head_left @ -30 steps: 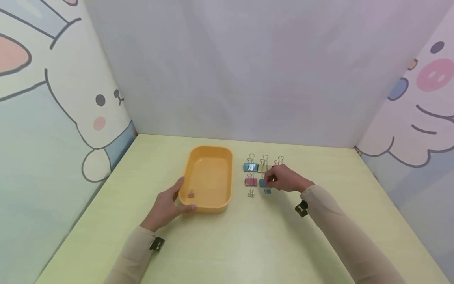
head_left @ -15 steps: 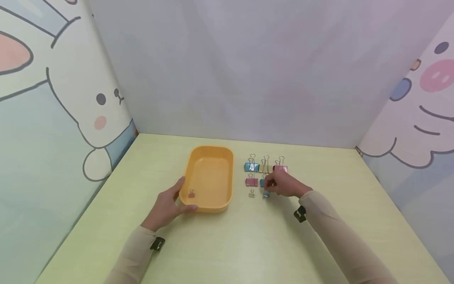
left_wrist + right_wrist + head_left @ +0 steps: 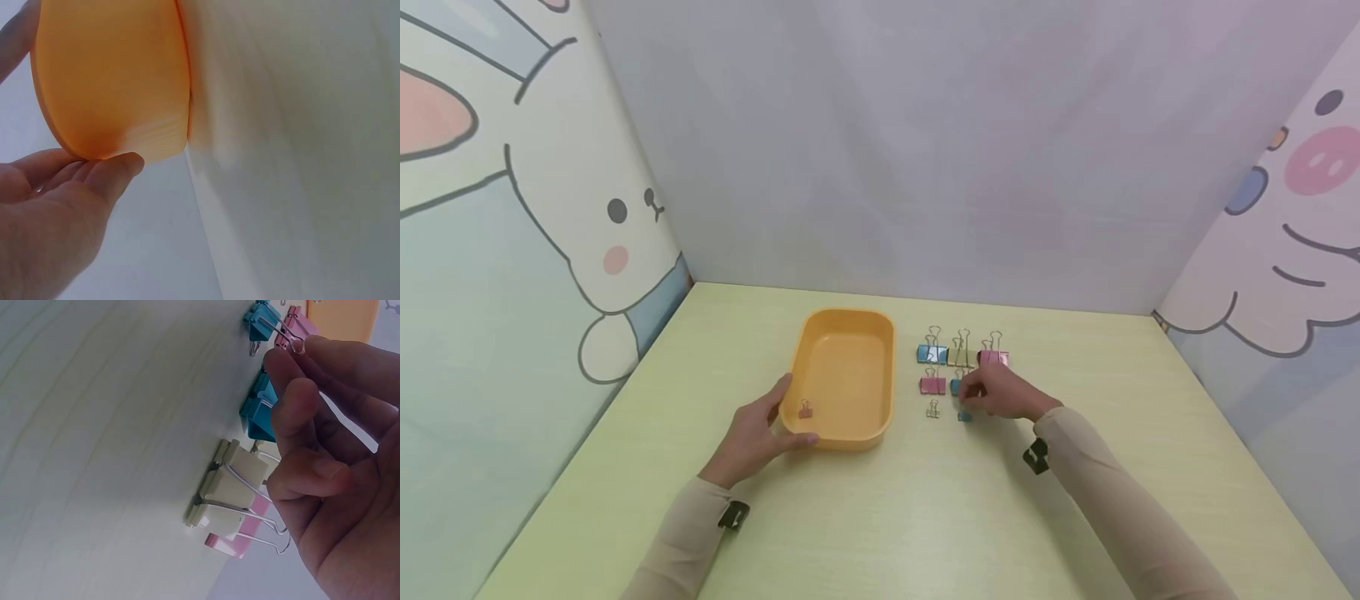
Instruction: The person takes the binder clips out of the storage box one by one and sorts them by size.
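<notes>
My right hand (image 3: 1000,392) pinches the wire handle of a small blue binder clip (image 3: 965,417) between thumb and fingertip. In the right wrist view, this small clip (image 3: 262,322) hangs at or just above the table; contact is unclear. A medium blue binder clip (image 3: 956,387) sits just behind it, partly covered by my fingers. My left hand (image 3: 751,433) grips the near left corner of an orange tray (image 3: 886,400), thumb on the front wall and fingers along the left side. A small pink binder clip (image 3: 805,412) stands inside the tray.
Large blue (image 3: 932,354), cream (image 3: 958,357) and pink binder clips (image 3: 994,357) form the back row. A medium pink clip (image 3: 933,386) and a small cream clip (image 3: 932,410) stand nearer. A cream clip (image 3: 231,481) shows beside my right hand. A backdrop (image 3: 925,208) closes the table's far side.
My right hand has shifted slightly toward me, and the small blue binder clip has come nearer with it. The left hand and tray hold still.
</notes>
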`<act>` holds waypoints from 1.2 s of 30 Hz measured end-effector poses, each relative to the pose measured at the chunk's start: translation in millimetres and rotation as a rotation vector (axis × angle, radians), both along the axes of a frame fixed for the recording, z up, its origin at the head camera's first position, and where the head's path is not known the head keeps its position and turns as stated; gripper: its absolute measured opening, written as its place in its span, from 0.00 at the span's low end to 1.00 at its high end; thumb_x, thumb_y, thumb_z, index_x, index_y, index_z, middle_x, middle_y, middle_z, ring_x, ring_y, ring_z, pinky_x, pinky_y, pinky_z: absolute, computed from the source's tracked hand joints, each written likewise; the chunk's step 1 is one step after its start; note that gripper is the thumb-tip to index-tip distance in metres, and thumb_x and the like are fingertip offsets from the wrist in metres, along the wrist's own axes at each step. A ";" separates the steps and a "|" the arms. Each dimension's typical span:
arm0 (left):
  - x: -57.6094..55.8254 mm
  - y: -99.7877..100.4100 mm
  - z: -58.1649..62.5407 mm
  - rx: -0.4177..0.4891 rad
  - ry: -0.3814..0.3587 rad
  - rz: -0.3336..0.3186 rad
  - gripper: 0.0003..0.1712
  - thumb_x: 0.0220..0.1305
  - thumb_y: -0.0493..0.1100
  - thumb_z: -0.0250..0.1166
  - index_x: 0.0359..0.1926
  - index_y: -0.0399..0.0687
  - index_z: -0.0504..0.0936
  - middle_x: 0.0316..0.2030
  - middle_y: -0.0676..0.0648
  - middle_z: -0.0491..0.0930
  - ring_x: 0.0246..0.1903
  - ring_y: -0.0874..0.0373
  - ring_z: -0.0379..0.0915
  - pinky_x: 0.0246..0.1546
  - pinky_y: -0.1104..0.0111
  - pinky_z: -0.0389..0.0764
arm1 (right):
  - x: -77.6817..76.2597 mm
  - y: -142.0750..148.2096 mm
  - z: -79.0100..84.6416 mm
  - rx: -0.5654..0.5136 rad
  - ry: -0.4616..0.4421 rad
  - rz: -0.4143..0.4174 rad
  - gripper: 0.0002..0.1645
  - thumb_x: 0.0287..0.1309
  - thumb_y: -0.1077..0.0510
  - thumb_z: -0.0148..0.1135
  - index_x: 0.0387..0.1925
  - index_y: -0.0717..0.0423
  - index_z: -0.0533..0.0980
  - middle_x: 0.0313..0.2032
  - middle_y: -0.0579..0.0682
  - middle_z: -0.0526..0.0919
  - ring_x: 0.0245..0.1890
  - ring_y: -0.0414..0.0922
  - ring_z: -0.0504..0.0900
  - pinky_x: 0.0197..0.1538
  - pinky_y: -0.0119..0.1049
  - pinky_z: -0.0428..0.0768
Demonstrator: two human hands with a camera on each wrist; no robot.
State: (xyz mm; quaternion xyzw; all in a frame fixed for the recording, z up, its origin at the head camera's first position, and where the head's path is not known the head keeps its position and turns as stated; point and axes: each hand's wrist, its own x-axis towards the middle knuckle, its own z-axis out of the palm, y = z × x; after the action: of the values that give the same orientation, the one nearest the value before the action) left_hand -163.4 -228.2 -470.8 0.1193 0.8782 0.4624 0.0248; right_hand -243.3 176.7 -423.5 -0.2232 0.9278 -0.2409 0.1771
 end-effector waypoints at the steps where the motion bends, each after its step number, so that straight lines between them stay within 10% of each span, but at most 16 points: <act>1: 0.9 0.1 0.3 -0.001 0.003 -0.001 0.64 0.52 0.58 0.78 0.77 0.34 0.52 0.77 0.35 0.55 0.75 0.42 0.58 0.71 0.52 0.70 | -0.1 1.0 -0.2 0.001 0.006 0.000 0.03 0.62 0.63 0.66 0.34 0.54 0.85 0.31 0.47 0.85 0.29 0.39 0.77 0.26 0.30 0.81; 36: 2.9 4.1 3.6 -0.007 -0.028 0.016 0.65 0.51 0.60 0.78 0.78 0.36 0.52 0.77 0.36 0.55 0.75 0.42 0.59 0.71 0.52 0.70 | -12.5 -63.9 57.2 -0.066 0.162 0.128 0.05 0.64 0.61 0.65 0.33 0.50 0.85 0.33 0.51 0.88 0.29 0.40 0.79 0.36 0.30 0.82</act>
State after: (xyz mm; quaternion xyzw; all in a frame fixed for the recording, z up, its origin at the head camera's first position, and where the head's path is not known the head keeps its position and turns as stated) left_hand -160.5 -224.1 -467.1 0.1059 0.8803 0.4613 0.0339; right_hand -255.8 112.8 -366.3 -0.3063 0.9145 -0.2405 0.1093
